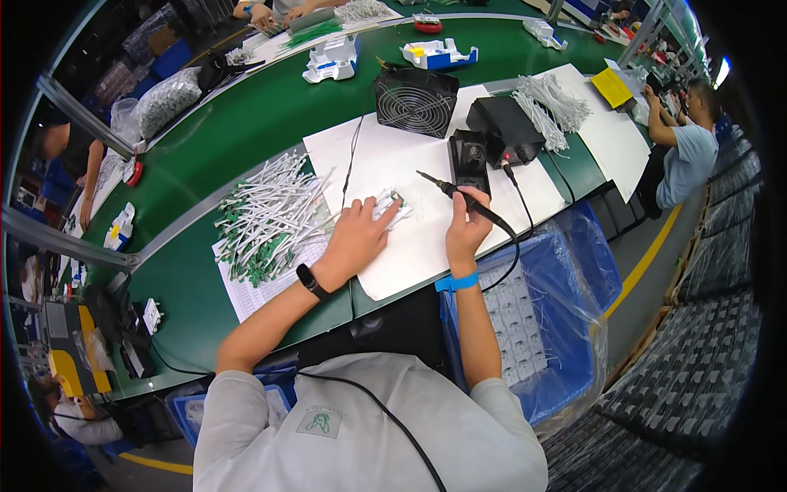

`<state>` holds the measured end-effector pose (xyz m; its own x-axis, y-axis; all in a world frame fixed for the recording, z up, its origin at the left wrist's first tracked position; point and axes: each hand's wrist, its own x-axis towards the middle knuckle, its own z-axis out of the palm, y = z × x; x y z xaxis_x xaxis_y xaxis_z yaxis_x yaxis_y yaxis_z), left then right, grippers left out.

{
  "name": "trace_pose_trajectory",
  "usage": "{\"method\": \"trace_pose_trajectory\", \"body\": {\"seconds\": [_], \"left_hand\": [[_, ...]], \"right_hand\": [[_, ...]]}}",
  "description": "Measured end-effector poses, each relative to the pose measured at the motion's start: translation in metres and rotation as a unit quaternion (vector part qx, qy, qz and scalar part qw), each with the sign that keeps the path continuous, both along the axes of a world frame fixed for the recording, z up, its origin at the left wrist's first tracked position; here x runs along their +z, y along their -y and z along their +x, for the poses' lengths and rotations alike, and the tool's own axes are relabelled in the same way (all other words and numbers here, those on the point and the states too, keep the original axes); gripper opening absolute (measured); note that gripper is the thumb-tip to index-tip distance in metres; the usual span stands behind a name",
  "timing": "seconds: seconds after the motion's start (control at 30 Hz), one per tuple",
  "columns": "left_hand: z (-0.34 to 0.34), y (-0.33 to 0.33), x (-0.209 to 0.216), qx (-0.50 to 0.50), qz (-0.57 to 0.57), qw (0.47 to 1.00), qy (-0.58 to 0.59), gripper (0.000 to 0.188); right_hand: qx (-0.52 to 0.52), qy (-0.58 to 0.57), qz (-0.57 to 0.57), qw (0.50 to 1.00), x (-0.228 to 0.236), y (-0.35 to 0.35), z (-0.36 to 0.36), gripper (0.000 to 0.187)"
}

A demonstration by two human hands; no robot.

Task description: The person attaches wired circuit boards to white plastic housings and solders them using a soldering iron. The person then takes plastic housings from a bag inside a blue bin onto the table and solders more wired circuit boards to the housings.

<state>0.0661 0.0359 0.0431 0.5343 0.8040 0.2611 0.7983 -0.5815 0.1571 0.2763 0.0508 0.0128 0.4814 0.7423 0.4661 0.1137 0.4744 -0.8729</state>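
Note:
My right hand (467, 234), with a blue band at the wrist, grips a soldering iron (447, 188) like a pen. Its tip points up and left, above the white work sheet (402, 271). My left hand (359, 236), wearing a dark wristband, rests on the sheet with fingers pressed on a small white part (400, 215) that has a bit of green at its far end. The fingers partly hide this part. Beside the left hand lies a heap of white wires with green circuit boards (270, 209). A soldering iron stand (470, 164) sits beyond my right hand.
A black fan (416, 102) and a black soldering station (505, 129) stand at the back of the sheet. Bundled white wires (553, 107) lie farther right. A blue bin (566, 328) holding white parts is below the bench edge. Other people work across the line and at right.

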Motion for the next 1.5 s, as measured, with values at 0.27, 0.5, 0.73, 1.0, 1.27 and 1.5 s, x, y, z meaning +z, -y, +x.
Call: {"method": "trace_pose_trajectory", "body": {"seconds": [0.27,0.5,0.73,1.0,1.27,1.5], "left_hand": [[0.028,-0.008,-0.010,0.110,0.010,0.992,0.058,0.054],[0.036,-0.013,-0.015,0.137,0.015,0.987,0.079,0.055],[0.035,0.006,-0.013,0.165,0.020,0.984,0.067,0.053],[0.028,0.023,-0.028,0.138,0.029,0.978,0.154,0.048],[0.025,0.023,-0.033,0.130,0.031,0.976,0.169,0.047],[0.025,0.023,-0.035,0.131,0.038,0.975,0.177,0.044]], "right_hand": [[0.067,0.013,-0.035,0.997,0.000,0.003,-0.005,0.020],[0.015,0.052,-0.033,0.998,-0.006,0.002,-0.001,0.015],[-0.008,0.051,-0.023,0.998,0.001,-0.001,-0.008,0.014],[0.010,0.065,-0.027,0.997,0.003,-0.014,-0.018,0.014],[0.001,0.049,0.059,0.997,-0.006,-0.013,-0.022,0.016],[0.072,0.064,0.018,0.995,-0.015,-0.014,-0.021,0.018]]}}
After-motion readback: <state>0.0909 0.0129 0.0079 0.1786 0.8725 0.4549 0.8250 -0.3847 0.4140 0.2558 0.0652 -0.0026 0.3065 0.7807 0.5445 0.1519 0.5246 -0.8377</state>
